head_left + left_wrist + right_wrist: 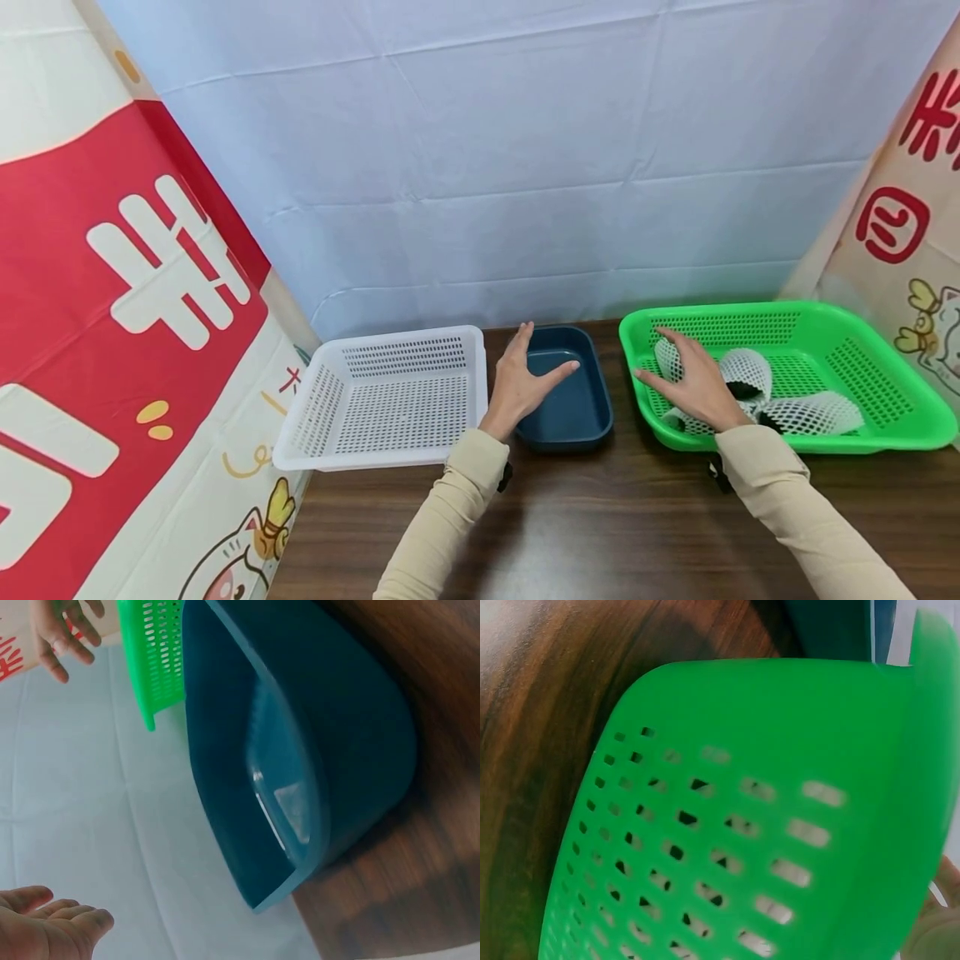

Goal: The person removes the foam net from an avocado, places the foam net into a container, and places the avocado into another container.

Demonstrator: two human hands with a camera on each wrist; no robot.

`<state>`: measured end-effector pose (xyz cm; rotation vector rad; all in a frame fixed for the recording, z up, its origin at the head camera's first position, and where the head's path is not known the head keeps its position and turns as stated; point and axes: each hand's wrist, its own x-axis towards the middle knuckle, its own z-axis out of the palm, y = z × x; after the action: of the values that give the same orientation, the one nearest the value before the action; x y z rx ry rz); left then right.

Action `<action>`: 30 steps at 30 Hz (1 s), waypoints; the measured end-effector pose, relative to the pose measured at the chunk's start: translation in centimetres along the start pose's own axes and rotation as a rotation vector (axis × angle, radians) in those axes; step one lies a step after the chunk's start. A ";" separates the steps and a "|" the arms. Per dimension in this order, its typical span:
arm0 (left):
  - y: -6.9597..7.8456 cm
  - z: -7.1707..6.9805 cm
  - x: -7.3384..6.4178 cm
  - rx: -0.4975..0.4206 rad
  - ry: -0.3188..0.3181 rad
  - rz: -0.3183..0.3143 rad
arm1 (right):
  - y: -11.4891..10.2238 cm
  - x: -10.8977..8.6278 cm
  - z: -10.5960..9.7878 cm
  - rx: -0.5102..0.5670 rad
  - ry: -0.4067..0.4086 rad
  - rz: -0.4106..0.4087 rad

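My left hand [516, 385] is over the left rim of a dark blue plastic bin [566, 398], thumb spread wide from straight fingers, with nothing in it. Over the left end of a green perforated basket [885, 392], my right hand [696, 385] hovers with fingers and thumb apart, holding nothing. White foam-net-wrapped items [813, 414] with dark patches lie in that basket; another wrapped item [746, 371] is beside the right hand, which partly covers the group. In the right wrist view, the green basket's wall [765, 735] hides most of the hand.
A white perforated basket [405, 408] stands left of the blue bin. All three containers are on a dark wood table [600, 533]. A pale cloth [480, 167] hangs behind, and printed cloth panels [67, 275] flank the table on both sides.
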<state>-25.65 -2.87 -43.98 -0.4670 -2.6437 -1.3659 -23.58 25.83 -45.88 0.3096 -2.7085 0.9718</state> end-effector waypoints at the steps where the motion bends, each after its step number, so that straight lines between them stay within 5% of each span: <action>1: 0.0 0.1 0.0 -0.003 0.000 0.000 | 0.0 0.0 0.1 -0.003 0.000 -0.002; 30: 0.4 2.9 -1.2 -0.008 -0.103 -0.042 | 1.3 -1.4 -0.2 0.012 0.012 -0.023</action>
<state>-24.30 -0.60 -45.67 -0.4989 -2.7459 -1.4008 -22.57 27.14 -46.94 0.3356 -2.6826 0.9808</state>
